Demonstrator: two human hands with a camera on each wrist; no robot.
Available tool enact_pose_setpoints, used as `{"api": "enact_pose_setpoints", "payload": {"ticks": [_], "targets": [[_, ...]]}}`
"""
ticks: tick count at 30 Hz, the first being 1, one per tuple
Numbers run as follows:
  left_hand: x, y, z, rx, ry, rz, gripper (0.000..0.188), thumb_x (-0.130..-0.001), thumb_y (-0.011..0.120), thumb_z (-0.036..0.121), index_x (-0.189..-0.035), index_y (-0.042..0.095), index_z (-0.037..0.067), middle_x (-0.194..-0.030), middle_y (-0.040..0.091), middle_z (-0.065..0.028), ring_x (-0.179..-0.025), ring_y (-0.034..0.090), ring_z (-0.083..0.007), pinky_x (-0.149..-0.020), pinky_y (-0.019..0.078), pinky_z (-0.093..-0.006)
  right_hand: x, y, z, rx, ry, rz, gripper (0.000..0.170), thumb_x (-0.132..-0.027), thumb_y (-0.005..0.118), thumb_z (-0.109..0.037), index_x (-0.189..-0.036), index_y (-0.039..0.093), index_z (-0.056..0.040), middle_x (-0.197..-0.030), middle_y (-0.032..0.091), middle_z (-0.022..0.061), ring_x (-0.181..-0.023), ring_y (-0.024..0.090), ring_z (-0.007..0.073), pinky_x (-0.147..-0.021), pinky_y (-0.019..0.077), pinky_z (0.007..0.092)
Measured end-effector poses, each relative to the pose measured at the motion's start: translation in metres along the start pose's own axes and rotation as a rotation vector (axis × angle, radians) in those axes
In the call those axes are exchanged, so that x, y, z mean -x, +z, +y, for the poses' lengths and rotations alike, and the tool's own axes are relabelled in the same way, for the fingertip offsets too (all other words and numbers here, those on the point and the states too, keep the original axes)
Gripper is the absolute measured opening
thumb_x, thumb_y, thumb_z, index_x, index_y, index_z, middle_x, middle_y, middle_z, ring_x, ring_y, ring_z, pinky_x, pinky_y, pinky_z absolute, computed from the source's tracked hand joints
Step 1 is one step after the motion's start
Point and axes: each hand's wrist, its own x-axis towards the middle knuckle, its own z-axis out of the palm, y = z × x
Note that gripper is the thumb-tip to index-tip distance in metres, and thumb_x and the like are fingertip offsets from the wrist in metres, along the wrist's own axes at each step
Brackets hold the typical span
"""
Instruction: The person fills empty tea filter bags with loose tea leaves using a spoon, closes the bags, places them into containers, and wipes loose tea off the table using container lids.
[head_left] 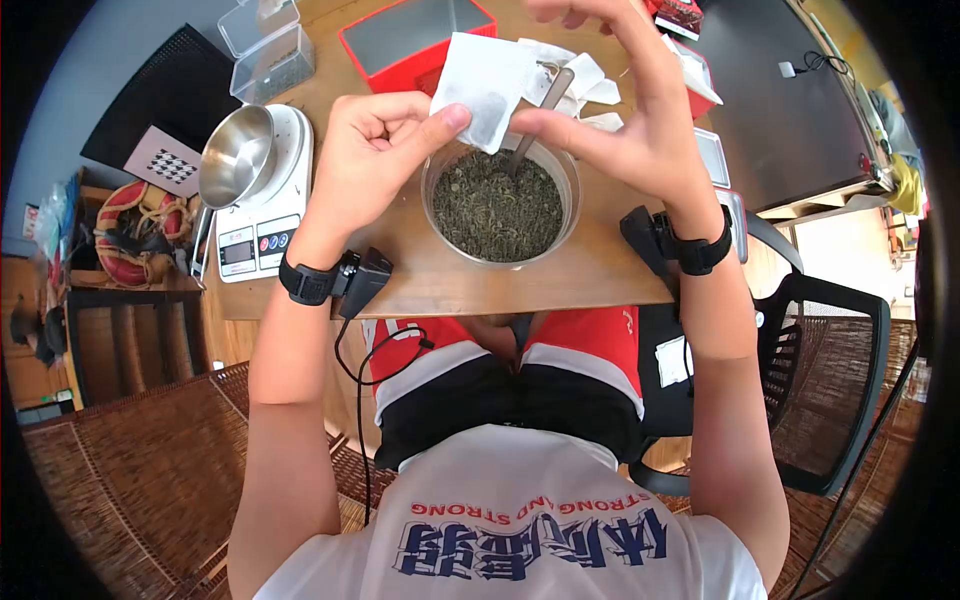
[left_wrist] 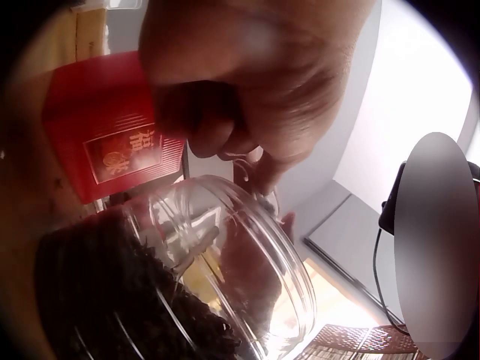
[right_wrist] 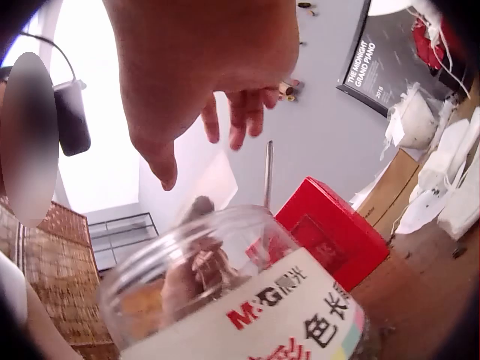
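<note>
Evidently the wooden desk (head_left: 450, 288) served to keep everything within reach. An open red box (head_left: 400, 80) stood at 11 o'clock from the clear tub (head_left: 572, 205), and a kitchen scale (head_left: 275, 205) lay at 9 o'clock, a steel pan (head_left: 225, 150) on top, presumably where a load could be read.

The tub sat near the desk's front edge, between the person's forearms, probably so that stray bits of the dry, dark green leaf (head_left: 495, 215) would fall back in.

The left hand (head_left: 365, 160) pinched a white pouch (head_left: 485, 75) between thumb and curled fingers, over the tub's 12 o'clock rim; a darker patch showed through its lower part. The right hand (head_left: 650, 150) was released, its fingers apart and its thumb near the pouch, perhaps ready to steady it. More white pouches (head_left: 590, 75) lay at 1 o'clock. The spoon (head_left: 560, 88) leaned towards 1 o'clock, its lower end in the leaf, likely parked for easy pickup.

As for writing, the white shirt (head_left: 520, 455) carried "STRONG AND STRONG" and large blue characters. A dark panel (right_wrist: 367, 64) read "THE MIDNIGHT GRAND PIANO" and "2018". The tub's label showed "M&G 晨光", with "色长" partly visible below. The red box bore gold characters, too blurred to read surely.
</note>
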Motion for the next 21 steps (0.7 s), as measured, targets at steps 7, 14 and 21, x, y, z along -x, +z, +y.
{"api": "enact_pose_setpoints", "payload": {"ticks": [7,14,21], "targets": [[0.005,-0.002,0.006,-0.031,-0.031,-0.122,0.020,-0.095,0.077,0.016,-0.080,0.075,0.002,-0.058,0.032,0.0141,-0.056,0.025,0.0017,-0.050,0.0171,-0.0231,0.002,-0.012,-0.017,0.021,-0.125,-0.368,0.029,-0.072,0.090,-0.028,-0.091,0.072,-0.0152,-0.094,0.062,-0.0015,-0.091,0.057,0.0173,-0.084,0.0316,0.0325],[0.007,-0.002,0.008,-0.015,0.095,-0.205,0.014,-0.087,0.084,0.011,-0.082,0.072,0.003,-0.058,0.024,0.0130,-0.056,0.022,0.0003,-0.051,0.0167,-0.0242,0.021,0.011,-0.006,-0.449,0.048,-0.331,0.015,-0.076,0.083,-0.014,-0.083,0.070,-0.0093,-0.087,0.064,0.0006,-0.084,0.059,0.0194,-0.078,0.0384,0.0318],[0.008,-0.003,0.010,-0.126,0.103,-0.182,0.011,-0.086,0.082,0.008,-0.088,0.073,0.004,-0.058,0.023,0.0119,-0.055,0.021,-0.0002,-0.052,0.0159,-0.0241,0.013,0.000,-0.013,-0.497,0.153,-0.447,0.015,-0.078,0.079,-0.003,-0.089,0.069,-0.0011,-0.091,0.067,0.0087,-0.083,0.063,0.0227,-0.076,0.0502,0.0311]]}}
